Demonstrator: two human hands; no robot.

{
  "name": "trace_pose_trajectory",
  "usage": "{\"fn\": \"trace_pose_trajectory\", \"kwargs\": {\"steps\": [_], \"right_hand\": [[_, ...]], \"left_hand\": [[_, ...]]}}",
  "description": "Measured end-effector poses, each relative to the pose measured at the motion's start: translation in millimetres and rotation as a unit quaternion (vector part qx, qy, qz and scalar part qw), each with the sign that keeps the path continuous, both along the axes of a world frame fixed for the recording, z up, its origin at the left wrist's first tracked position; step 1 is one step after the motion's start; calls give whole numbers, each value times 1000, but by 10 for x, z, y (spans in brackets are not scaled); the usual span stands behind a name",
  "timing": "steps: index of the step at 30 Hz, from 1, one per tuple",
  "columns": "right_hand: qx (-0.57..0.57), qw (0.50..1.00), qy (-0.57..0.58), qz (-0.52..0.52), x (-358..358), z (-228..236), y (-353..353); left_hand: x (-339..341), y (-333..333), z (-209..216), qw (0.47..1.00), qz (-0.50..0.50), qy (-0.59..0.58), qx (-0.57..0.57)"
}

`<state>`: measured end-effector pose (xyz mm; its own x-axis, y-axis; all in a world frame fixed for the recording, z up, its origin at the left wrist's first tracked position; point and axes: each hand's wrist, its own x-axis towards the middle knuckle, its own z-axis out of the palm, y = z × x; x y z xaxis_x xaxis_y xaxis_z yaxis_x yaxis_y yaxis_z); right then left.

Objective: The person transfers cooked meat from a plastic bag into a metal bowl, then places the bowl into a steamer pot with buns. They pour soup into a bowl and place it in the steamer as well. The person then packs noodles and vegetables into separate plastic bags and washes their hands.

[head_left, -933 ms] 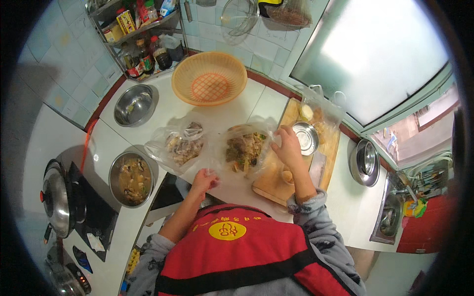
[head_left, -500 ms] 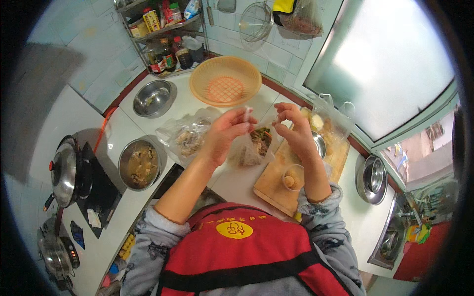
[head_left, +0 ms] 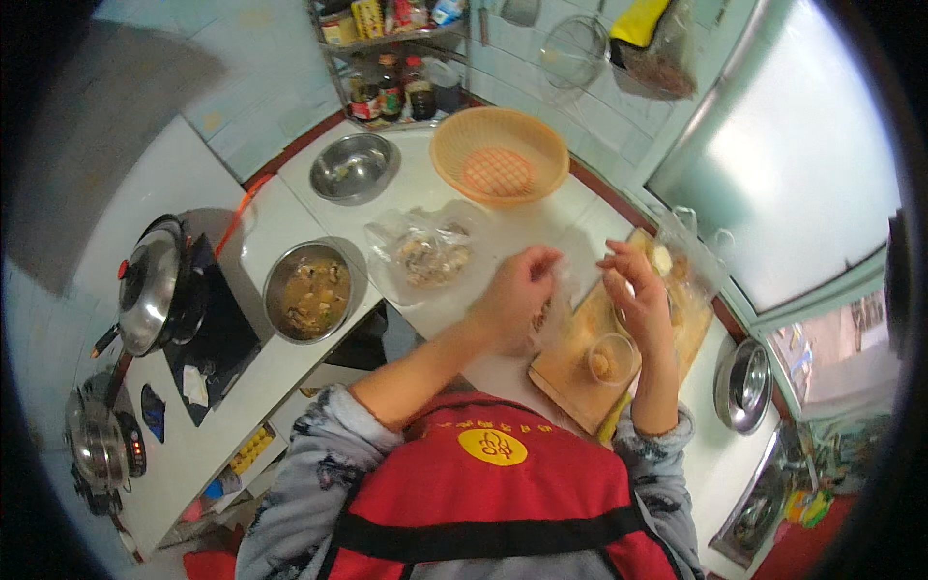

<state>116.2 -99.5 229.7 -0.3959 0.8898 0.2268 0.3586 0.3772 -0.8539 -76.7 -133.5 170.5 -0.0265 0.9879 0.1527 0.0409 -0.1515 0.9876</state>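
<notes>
My left hand is closed on the top of a clear plastic bag. Dark food shows faintly inside the bag, mostly hidden behind that hand. To its right, my right hand hovers over the wooden cutting board, its bent fingers apart and nothing visible in them. Below that hand a clear round cup with a light brown lump stands on the board. Left of my left hand lies another clear bag holding pale and dark pieces of food.
A steel bowl of brown soupy food, another steel bowl and an orange plastic basket stand on the counter. A lidded wok is at left. Stacked steel bowls sit near the sink at right.
My view has swung, shifting the counter rightward in the picture. My hands have drawn farther apart; the bag hangs by my left hand, and my right hand is clear of it.
</notes>
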Motion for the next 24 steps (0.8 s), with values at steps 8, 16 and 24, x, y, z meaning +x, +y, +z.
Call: {"fn": "trace_pose_trajectory", "kwargs": {"steps": [8,16,24], "right_hand": [[-86,993,80,-31,186,36,-277],[-121,971,180,-102,611,-181,-569],[-148,964,192,-110,938,-283,-817]], "left_hand": [[-115,393,416,987,-40,-140,-66],[-1,859,737,941,-19,-315,-122],[-119,1442,593,888,65,-391,-232]]}}
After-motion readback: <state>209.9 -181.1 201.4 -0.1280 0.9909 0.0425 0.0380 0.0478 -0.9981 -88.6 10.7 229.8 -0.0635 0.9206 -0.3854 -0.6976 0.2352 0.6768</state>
